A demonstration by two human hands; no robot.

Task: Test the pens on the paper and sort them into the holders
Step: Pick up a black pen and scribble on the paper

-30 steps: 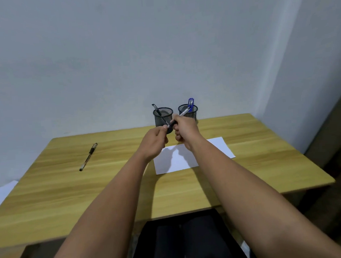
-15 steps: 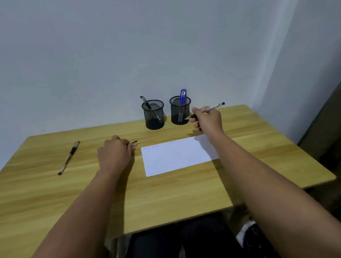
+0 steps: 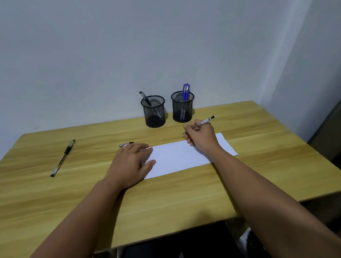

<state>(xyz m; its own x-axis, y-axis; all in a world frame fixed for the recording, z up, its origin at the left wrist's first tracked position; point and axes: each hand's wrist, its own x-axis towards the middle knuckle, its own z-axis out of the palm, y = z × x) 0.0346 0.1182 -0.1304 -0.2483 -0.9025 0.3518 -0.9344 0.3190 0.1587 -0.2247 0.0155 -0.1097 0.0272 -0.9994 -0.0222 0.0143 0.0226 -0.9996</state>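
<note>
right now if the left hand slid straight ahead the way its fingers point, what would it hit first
Probably the pen cap lying just beyond the fingertips of the left hand, which rests flat on the table at the edge of the paper. Further along that line stands the left holder, though depth is hard to judge.

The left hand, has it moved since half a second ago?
Yes. The left hand has slid right, toward the paper: its fingers now rest on the sheet's left edge, where before they lay short of it.
</note>
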